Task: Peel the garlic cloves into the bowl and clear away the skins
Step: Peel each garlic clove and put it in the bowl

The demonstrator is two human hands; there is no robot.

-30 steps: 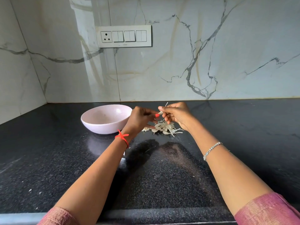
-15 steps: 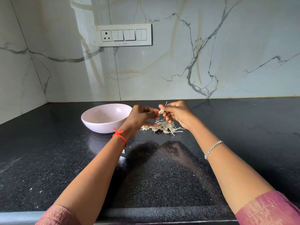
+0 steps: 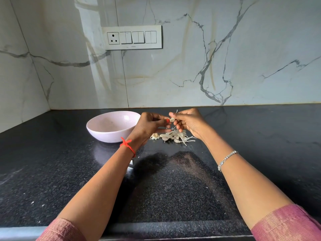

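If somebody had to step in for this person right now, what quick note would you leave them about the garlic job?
Hands: the left grip and the right grip both pinch one garlic clove above the counter.
Things: the bowl sits on the counter, left of the hands, with no cloves visible inside. The garlic pile lies under the hands; cloves and skins are hard to tell apart.
Done: apparently little.
Left: peel this clove into the bowl, then the rest, then clear the skins.
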